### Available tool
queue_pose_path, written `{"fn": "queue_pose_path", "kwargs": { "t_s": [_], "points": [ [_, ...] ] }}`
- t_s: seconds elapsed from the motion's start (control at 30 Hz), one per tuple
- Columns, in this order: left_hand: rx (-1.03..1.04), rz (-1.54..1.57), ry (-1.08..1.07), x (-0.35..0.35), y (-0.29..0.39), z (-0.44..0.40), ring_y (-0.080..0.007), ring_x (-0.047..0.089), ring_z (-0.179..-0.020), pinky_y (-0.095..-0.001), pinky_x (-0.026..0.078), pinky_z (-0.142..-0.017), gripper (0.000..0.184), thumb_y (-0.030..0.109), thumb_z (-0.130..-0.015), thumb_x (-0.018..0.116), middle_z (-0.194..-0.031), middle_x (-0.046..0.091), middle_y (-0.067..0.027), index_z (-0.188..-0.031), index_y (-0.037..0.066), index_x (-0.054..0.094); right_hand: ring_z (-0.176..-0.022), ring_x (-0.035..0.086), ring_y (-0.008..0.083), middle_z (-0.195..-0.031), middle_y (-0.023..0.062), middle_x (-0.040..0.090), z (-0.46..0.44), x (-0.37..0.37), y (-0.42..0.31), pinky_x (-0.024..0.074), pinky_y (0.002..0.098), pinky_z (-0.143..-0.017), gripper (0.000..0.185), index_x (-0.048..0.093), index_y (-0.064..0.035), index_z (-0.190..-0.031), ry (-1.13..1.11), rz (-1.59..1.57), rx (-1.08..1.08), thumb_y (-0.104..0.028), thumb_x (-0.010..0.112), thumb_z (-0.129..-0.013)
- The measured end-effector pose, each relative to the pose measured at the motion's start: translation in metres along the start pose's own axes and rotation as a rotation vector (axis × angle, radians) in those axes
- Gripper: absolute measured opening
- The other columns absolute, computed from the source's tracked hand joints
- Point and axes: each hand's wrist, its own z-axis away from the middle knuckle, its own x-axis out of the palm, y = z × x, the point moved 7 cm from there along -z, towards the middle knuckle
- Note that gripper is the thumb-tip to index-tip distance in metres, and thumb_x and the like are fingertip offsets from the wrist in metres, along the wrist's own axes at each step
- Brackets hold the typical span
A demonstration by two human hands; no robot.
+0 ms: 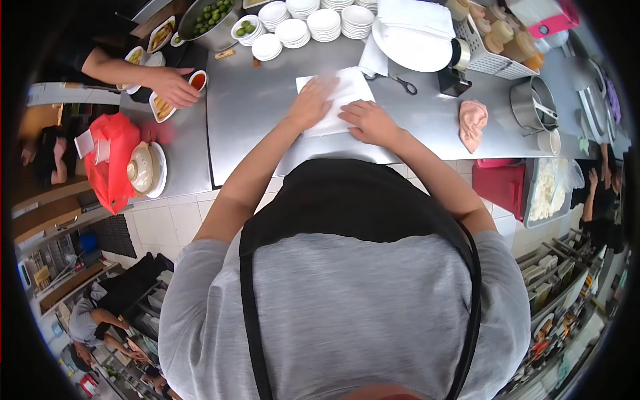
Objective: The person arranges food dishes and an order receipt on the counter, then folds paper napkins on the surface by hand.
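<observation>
White paper (345, 97) under left hand (313, 103) and right hand (371, 122), upper centre of the frame, on steel table (250, 110). Left fingers blurred (spread or together, impossible to say); right fingers slightly apart, resting on the paper. Near by, scissors (405, 85); farther out, dishes (325, 25) top centre, pink cloth (473, 125) upper right.

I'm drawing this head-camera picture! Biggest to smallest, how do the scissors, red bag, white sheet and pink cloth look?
1. Red bag and white sheet: too alike to rank
2. Pink cloth
3. Scissors
</observation>
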Motion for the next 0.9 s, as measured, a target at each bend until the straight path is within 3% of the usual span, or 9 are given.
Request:
{"fn": "queue_pose_path", "kwargs": {
  "t_s": [0.1,0.17,0.2,0.27,0.3,0.4,0.47,0.67,0.9],
  "points": [
    [0.053,-0.006,0.052,-0.004,-0.009,-0.002,-0.0275,0.031,-0.128,-0.0357,0.025,-0.105,0.051,0.013,-0.085,0.046,-0.14,0.032,-0.0099,-0.134,0.009,0.032,-0.096,0.054,0.0228,-0.106,0.0065,0.06,0.001,0.001,-0.001,0.0441,0.0354,-0.081,0.024,0.061,-0.0065,-0.097,0.076,0.188,-0.15,-0.01,0.059,-0.073],
    [-0.184,0.438,0.032,-0.008,-0.035,-0.005,-0.0299,0.04,-0.122,-0.032,0.032,-0.1,0.044,0.016,-0.088,0.045,-0.133,0.041,-0.0132,-0.13,0.007,0.038,-0.085,0.057,0.0247,-0.096,0.01,0.062,-0.007,0.005,0.018,0.046,0.0344,-0.075,0.02,0.061,-0.0037,-0.092,0.059,0.017,-0.019,-0.012,0.061,-0.073],
    [-0.189,0.437,0.035,-0.021,-0.039,-0.007,-0.0299,0.04,-0.122,-0.032,0.032,-0.1,0.044,0.016,-0.088,0.045,-0.133,0.041,-0.0132,-0.13,0.007,0.038,-0.085,0.057,0.0247,-0.096,0.01,0.062,-0.013,0.007,0.018,0.046,0.0344,-0.075,0.02,0.061,-0.0037,-0.092,0.057,0.015,-0.023,-0.012,0.061,-0.073],
    [-0.532,0.687,-0.07,-0.045,-0.059,-0.008,-0.03,0.045,-0.117,-0.0297,0.035,-0.096,0.04,0.019,-0.09,0.044,-0.127,0.047,-0.0161,-0.128,0.005,0.042,-0.074,0.057,0.0331,-0.072,0.0155,0.058,-0.019,0.006,0.05,0.0445,0.0393,-0.066,0.019,0.058,-0.0029,-0.08,0.199,-0.352,0.416,-0.021,0.059,-0.076],
    [-0.534,0.687,-0.069,-0.06,-0.054,-0.011,-0.03,0.045,-0.117,-0.0297,0.035,-0.096,0.04,0.019,-0.09,0.044,-0.127,0.047,-0.0161,-0.128,0.005,0.042,-0.074,0.057,0.0331,-0.072,0.0155,0.058,-0.025,0.007,0.057,0.0445,0.0393,-0.066,0.019,0.058,-0.0029,-0.08,0.197,-0.353,0.414,-0.021,0.059,-0.076],
    [-0.47,0.67,0.085,-0.093,-0.04,-0.012,-0.029,0.047,-0.115,-0.0347,0.038,-0.095,0.045,0.009,-0.084,0.045,-0.126,0.047,-0.0167,-0.128,0.01,0.043,-0.068,0.056,0.0346,-0.068,0.0191,0.055,-0.037,0.018,0.089,0.0431,0.0411,-0.062,0.028,0.054,-0.001,-0.075,0.122,-0.326,0.612,-0.027,0.063,-0.073],
    [-0.091,0.398,0.288,-0.115,-0.013,-0.019,-0.0272,0.04,-0.121,-0.0345,0.033,-0.1,0.048,0.006,-0.082,0.044,-0.129,0.044,-0.0177,-0.129,0.009,0.041,-0.07,0.056,0.0347,-0.069,0.02,0.056,-0.042,0.02,0.099,0.0425,0.0411,-0.062,0.032,0.051,-0.0005,-0.07,0.091,-0.282,0.667,-0.029,0.064,-0.071],
    [0.032,0.017,0.123,-0.051,0.009,-0.016,-0.0274,0.026,-0.13,-0.0389,0.022,-0.108,0.052,0.0,-0.078,0.049,-0.137,0.034,-0.0134,-0.129,0.006,0.04,-0.077,0.058,0.0338,-0.075,0.0197,0.06,-0.046,0.036,0.119,0.0452,0.0399,-0.067,0.03,0.058,-0.0008,-0.076,0.158,-0.351,0.696,-0.029,0.064,-0.068],
    [0.011,-0.011,0.087,-0.017,0.015,0.002,-0.029,0.026,-0.13,-0.0394,0.023,-0.105,0.058,0.032,-0.086,0.05,-0.141,0.027,-0.0152,-0.132,0.002,0.032,-0.076,0.062,0.0279,-0.078,0.0135,0.063,-0.037,0.027,0.106,0.0473,0.034,-0.07,0.044,0.056,-0.0058,-0.105,0.048,-0.369,0.73,-0.02,0.067,-0.065]
  ]
}}
